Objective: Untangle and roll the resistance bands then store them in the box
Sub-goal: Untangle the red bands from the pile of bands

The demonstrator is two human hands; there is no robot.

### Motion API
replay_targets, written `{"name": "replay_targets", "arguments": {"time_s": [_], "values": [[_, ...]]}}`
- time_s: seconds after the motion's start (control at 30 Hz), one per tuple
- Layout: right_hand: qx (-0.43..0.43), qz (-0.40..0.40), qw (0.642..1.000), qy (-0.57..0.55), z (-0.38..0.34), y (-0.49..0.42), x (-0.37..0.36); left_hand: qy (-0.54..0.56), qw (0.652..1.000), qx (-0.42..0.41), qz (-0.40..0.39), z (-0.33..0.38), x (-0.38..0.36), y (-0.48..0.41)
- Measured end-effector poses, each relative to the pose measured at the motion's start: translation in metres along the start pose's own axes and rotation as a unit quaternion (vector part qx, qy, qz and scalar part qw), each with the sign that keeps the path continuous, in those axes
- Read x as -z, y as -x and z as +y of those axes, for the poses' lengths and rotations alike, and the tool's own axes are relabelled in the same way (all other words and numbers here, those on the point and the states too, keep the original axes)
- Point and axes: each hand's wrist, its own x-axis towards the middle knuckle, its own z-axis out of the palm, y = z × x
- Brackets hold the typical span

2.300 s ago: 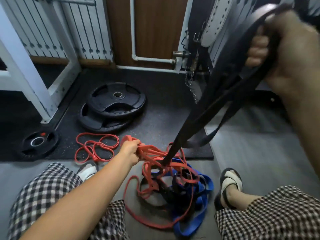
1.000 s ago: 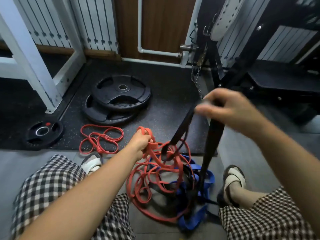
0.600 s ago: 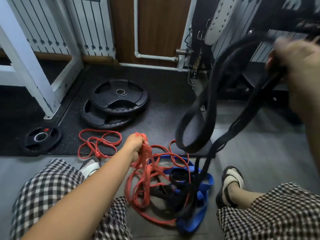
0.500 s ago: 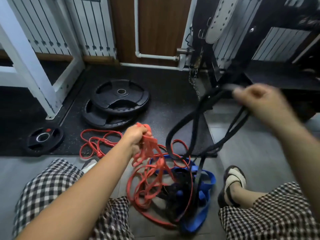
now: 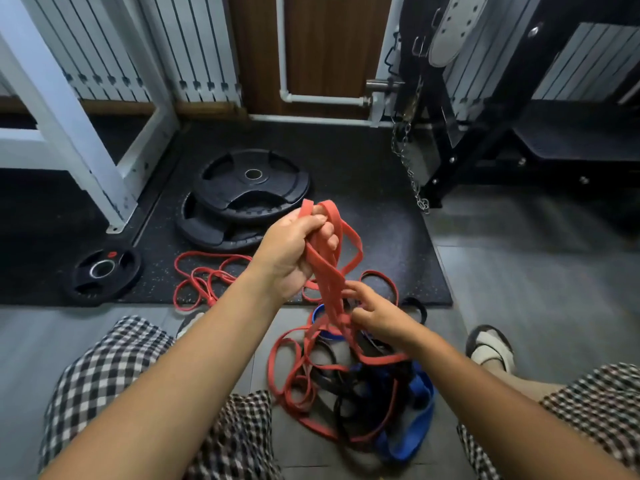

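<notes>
A grey floor (image 5: 519, 289) carries a black rubber mat (image 5: 363, 216) set against the far wall, and on that mat two large weight plates (image 5: 252, 188) lie stacked, with a small weight plate (image 5: 102, 275) to their left near the foot of a white frame (image 5: 114, 209). A thin red cord (image 5: 204, 275) sprawls in loose loops over the mat's near edge. Just beside it, on the bare grey floor, sits a tangled heap of a red band (image 5: 294, 386), black bands (image 5: 341, 410) and a wide blue band (image 5: 415, 431).

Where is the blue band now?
In the head view, the blue band lies on the floor, low and right of centre, in the tangle below the right hand.
</notes>
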Motion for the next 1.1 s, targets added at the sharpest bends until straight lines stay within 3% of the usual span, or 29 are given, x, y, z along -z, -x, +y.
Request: {"name": "replay_targets", "arguments": {"time_s": [0.17,0.3,0.37,0.43,0.53,0.63,0.8,0.9,1.0,1.1], "values": [[-0.077,0.010,0.996,0.044,0.015,0.008,-0.012,0.060,0.998,-0.003,0.007,0.004,0.006,-0.001],[-0.103,0.030,0.985,0.134,0.002,0.009,-0.007,-0.004,1.000,-0.016,0.023,0.004,0.009,0.000],[-0.105,0.060,0.956,0.268,-0.013,0.012,0.001,-0.066,0.997,-0.023,0.039,0.004,0.015,-0.002],[-0.102,0.094,0.897,0.419,-0.031,0.019,0.012,-0.101,0.993,-0.028,0.046,0.003,0.018,-0.003],[-0.115,0.095,0.854,0.499,-0.057,0.031,0.030,-0.145,0.987,-0.045,0.051,-0.003,0.018,-0.004],[-0.078,0.122,0.903,0.405,-0.079,0.043,0.053,-0.136,0.986,-0.052,0.087,-0.011,0.020,-0.010],[0.047,0.182,0.960,0.209,-0.124,0.069,0.086,-0.222,0.967,-0.020,0.122,-0.033,0.034,-0.022],[0.159,0.214,0.958,0.110,-0.160,0.089,0.097,-0.282,0.949,0.025,0.138,-0.043,0.044,-0.030],[0.253,0.279,0.927,0.003,-0.181,0.101,0.122,-0.344,0.927,0.036,0.144,-0.051,0.052,-0.032],[0.255,0.326,0.910,0.010,-0.171,0.100,0.139,-0.364,0.915,0.077,0.155,-0.057,0.053,-0.028]]}}
